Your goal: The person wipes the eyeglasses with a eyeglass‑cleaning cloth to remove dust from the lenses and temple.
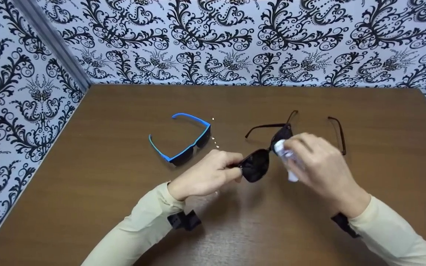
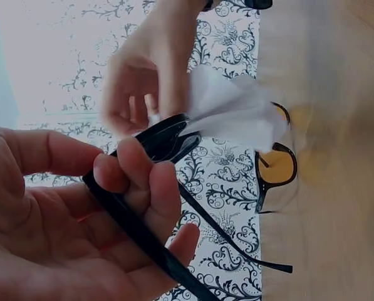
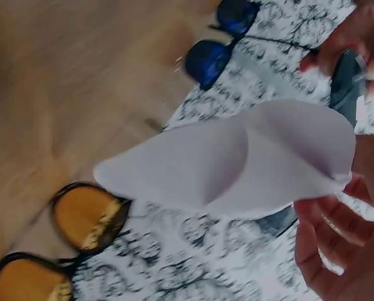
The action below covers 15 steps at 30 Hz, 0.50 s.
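Note:
In the head view, my left hand (image 1: 213,173) grips dark sunglasses (image 1: 255,166) by one end of the frame, holding them above the table. Fingers and thumb pinch near the hinge in the left wrist view, and an arm of the frame crosses the palm. My right hand (image 1: 320,162) holds a white cloth (image 1: 292,175) against the far lens, covering part of it. The cloth (image 3: 224,160) hangs spread out in the right wrist view. Glasses with orange lenses (image 3: 80,216) lie on the table; in the head view my right hand hides most of them.
Blue-framed sunglasses (image 1: 200,140) rest, arms unfolded, on the brown wooden table (image 1: 98,177) left of the hands. A few small pale specks (image 1: 215,142) show beside them. Black-and-white patterned panels (image 1: 213,44) stand along the back and left edges.

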Motion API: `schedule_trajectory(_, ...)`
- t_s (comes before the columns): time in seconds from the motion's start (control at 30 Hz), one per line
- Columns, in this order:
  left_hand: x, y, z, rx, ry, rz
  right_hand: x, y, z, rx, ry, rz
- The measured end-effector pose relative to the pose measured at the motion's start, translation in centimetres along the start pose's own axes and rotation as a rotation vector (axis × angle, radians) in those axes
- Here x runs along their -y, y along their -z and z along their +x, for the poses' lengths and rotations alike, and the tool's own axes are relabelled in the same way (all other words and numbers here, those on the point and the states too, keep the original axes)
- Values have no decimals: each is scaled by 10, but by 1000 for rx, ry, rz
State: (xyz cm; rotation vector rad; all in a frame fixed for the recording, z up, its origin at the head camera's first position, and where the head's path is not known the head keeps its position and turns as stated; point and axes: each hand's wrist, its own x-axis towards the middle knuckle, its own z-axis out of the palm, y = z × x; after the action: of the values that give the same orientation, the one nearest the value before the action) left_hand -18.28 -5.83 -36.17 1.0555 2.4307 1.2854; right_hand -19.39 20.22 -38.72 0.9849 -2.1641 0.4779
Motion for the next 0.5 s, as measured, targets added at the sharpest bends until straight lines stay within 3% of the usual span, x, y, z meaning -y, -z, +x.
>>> schedule_trajectory(0.13, 0, -2, -1, 36, -12, 14, -14, 2, -2, -26, -118, -75)
schedule_trajectory(0.23, 0, -5, -1, 65, 0, 25, -14, 2, -2, -36, -142, -90)
schedule_trajectory(0.5, 1, -5, -1, 51, 13, 37, 9, -3, -7, -20, 71, 6)
